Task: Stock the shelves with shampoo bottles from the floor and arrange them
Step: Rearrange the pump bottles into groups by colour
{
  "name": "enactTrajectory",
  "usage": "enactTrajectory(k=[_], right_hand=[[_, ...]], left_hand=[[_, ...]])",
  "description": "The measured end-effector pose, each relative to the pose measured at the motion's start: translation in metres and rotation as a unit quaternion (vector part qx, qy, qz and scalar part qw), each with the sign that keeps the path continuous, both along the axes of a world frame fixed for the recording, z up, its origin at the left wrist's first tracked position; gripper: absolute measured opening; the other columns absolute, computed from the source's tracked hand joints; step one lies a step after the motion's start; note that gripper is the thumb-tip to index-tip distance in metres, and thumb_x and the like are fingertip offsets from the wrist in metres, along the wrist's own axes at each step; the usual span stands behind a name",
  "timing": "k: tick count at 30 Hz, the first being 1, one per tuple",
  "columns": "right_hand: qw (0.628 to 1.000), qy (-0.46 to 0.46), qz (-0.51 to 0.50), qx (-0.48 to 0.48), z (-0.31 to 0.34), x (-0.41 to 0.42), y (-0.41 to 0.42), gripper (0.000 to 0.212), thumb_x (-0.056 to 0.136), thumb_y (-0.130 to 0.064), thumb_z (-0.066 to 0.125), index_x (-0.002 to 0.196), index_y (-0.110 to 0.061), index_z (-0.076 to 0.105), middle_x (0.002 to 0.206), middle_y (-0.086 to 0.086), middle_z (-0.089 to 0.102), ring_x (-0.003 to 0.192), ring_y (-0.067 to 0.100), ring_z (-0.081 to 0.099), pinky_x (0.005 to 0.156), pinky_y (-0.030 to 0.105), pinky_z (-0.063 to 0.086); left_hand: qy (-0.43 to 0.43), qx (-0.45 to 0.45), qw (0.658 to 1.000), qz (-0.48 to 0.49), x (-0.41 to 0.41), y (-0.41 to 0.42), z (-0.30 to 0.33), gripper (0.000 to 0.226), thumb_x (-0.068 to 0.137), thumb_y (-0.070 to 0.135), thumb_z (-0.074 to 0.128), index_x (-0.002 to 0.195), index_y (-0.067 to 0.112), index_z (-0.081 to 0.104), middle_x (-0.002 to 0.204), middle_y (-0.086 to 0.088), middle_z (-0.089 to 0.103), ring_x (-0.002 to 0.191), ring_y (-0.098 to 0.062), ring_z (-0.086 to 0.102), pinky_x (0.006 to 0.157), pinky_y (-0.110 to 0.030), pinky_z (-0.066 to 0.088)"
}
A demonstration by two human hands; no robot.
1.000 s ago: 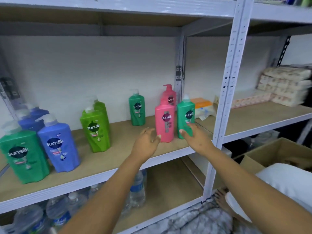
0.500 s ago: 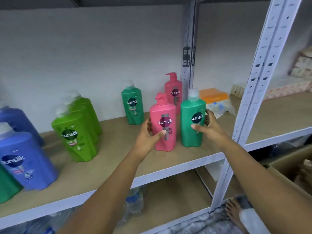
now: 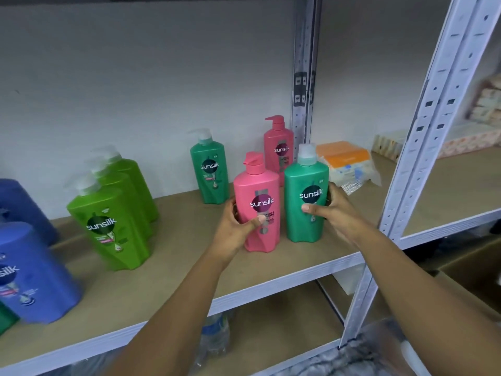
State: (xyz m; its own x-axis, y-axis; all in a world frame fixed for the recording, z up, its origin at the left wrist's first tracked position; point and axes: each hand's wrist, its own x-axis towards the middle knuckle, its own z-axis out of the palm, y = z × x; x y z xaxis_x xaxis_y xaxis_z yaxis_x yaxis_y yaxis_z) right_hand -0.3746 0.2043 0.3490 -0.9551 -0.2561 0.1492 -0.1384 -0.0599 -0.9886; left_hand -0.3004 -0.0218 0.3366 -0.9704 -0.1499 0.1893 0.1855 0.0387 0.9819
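Observation:
Two shampoo bottles stand side by side near the front of the wooden shelf [image 3: 168, 270]. My left hand [image 3: 235, 229] grips the pink bottle [image 3: 257, 191] from its left side, thumb across the label. My right hand [image 3: 329, 210] grips the teal-green bottle [image 3: 306, 175] from its right side, thumb on the front. Behind them stand a second pink pump bottle [image 3: 279, 142] and another teal-green pump bottle [image 3: 210, 169]. Further left are a row of lime-green bottles [image 3: 111, 215] and blue bottles [image 3: 29, 270].
A white metal upright [image 3: 423, 137] rises just right of my right arm. An orange-topped packet [image 3: 344, 161] lies on the shelf behind the teal bottle. Water bottles [image 3: 217, 335] sit on the lower shelf. Wrapped packs [image 3: 485, 104] sit in the right bay.
Both hands went from reaching toward the two front bottles to wrapping round them. The camera moved closer and lower toward the shelf.

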Motion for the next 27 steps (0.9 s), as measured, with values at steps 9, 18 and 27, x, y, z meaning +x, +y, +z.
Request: enactTrajectory(k=[9,18,27], right_hand=[[0.999,-0.010,0.033,-0.005,-0.005,0.012,-0.061,0.068,0.060,-0.015,0.084,0.119,-0.018,0.049,0.113,0.003,0.066,0.104,0.019,0.065,0.087,0.036,0.054],[0.998,0.006,0.058,0.011,-0.011,0.021,-0.127,0.066,0.071,-0.008,0.081,0.127,-0.013,0.045,0.114,0.007,0.066,0.098,0.021,0.066,0.067,0.030,0.054],[0.997,0.027,0.061,0.030,-0.010,0.023,-0.166,0.068,0.071,-0.018,0.082,0.128,-0.016,0.044,0.114,0.005,0.065,0.101,0.022,0.065,0.074,0.035,0.057]], left_hand=[[0.005,-0.020,1.000,0.021,0.034,-0.052,0.003,0.065,0.073,0.014,0.078,0.128,0.020,0.044,0.119,0.004,0.063,0.104,-0.004,0.064,0.083,-0.022,0.054],[0.015,-0.038,0.996,0.079,0.067,-0.108,0.000,0.066,0.062,0.032,0.083,0.119,0.026,0.050,0.115,0.006,0.066,0.102,-0.002,0.064,0.081,-0.017,0.052],[0.017,-0.020,0.996,0.087,0.080,-0.133,-0.003,0.058,0.066,0.023,0.077,0.115,0.029,0.048,0.116,0.006,0.064,0.099,0.003,0.062,0.077,-0.011,0.049]])
